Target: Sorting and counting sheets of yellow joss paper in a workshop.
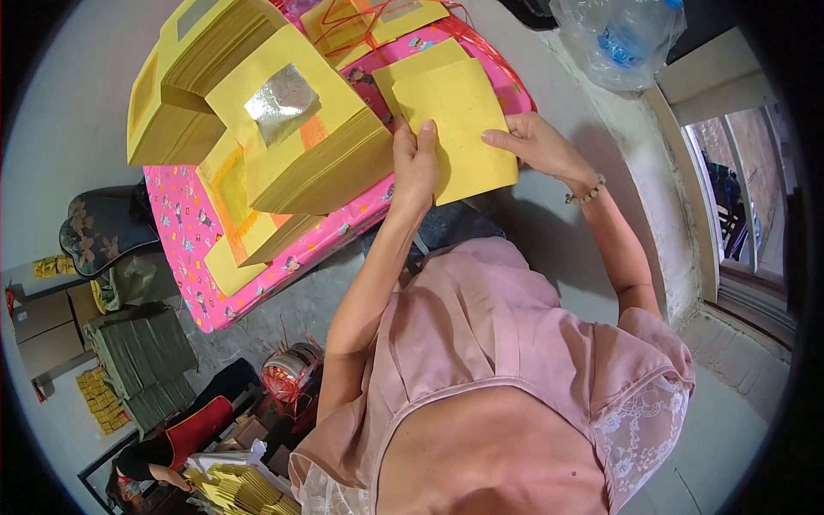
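Observation:
A small stack of yellow paper sheets [459,129] is held up at the table's near edge. My left hand [415,163] is closed on its left side, thumb on top. On the right side, my right hand [541,144] pinches the same sheets between thumb and fingers. Another yellow sheet [412,73] shows behind them, partly covered; I cannot tell whether it is held too. Left of my hands stands a thick pile of yellow joss paper [343,146], its top sheet bearing a silver foil patch [281,101] and an orange band.
More yellow paper piles [193,77] stand on the pink patterned table [184,232], with red string [369,26] at the far side. A plastic bag of bottles [627,43] is at the upper right. Lower left, another person [142,463] sits near yellow bundles.

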### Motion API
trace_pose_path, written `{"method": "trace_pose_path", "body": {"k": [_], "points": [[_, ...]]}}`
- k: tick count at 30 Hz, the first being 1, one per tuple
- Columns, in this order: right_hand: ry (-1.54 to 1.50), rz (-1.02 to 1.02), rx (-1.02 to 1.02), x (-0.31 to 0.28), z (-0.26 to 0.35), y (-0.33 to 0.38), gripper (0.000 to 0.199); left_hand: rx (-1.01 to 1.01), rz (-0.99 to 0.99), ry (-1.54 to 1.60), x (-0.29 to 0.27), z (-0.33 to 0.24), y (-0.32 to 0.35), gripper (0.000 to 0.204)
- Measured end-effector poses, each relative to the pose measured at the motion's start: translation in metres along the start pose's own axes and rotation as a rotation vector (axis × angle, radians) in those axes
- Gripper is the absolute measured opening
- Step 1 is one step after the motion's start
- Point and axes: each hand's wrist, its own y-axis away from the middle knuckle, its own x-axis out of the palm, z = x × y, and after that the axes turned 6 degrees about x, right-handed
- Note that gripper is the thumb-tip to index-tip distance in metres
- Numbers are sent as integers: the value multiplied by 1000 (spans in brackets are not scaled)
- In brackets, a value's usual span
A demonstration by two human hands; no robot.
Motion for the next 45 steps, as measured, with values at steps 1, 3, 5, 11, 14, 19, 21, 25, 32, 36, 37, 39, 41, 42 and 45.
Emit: {"method": "trace_pose_path", "body": {"k": [1, 3, 5, 11, 14, 19, 21, 25, 32, 36, 37, 39, 41, 42, 45], "points": [[-19, -26, -72, 3, -5, -3, 36, -1, 3, 1, 1, -1, 0, 37], [-38, -57, -144, 2, -8, -2, 36, 18, 16, -3, 2, -2, 0, 37], [-57, 7, 32, 1, -1, 4, 34, -60, -9, -66, -6, 0, -3, 37], [-27, -22, 41, 8, -8, 18, 32, 74, -22, -110, 1, 7, 1, 38], [-108, -46, 69, 9, -15, 26, 31, 59, -27, -122, 2, 2, 0, 39], [-265, -155, 37, 17, -23, 29, 34, 112, -41, -109, 7, 6, 0, 39], [-402, -238, -57, 29, -28, 26, 35, 83, -133, -46, 10, 6, 0, 39], [-634, -428, -200, 45, -42, 16, 34, 116, -181, 35, 28, 10, 11, 40], [-236, -573, -358, 22, -69, 3, 40, 382, -4, -90, 28, 7, 22, 26], [24, -669, -502, 19, -54, -7, 56, 436, 4, -157, 15, 33, 19, 19], [29, -661, -501, 21, -43, -8, 56, 452, -15, -198, 10, 42, 17, 17], [121, -783, -729, 25, -17, -9, 61, 435, -16, -221, 6, 48, 16, 17], [328, -837, -844, 22, 3, -11, 62, 421, -22, -250, -1, 57, 15, 17], [539, -894, -956, 20, 11, -12, 62, 468, -21, -306, -5, 64, 12, 18], [1123, -605, -658, 11, 18, -12, 61, 489, -9, -369, -8, 70, 11, 18]]}}
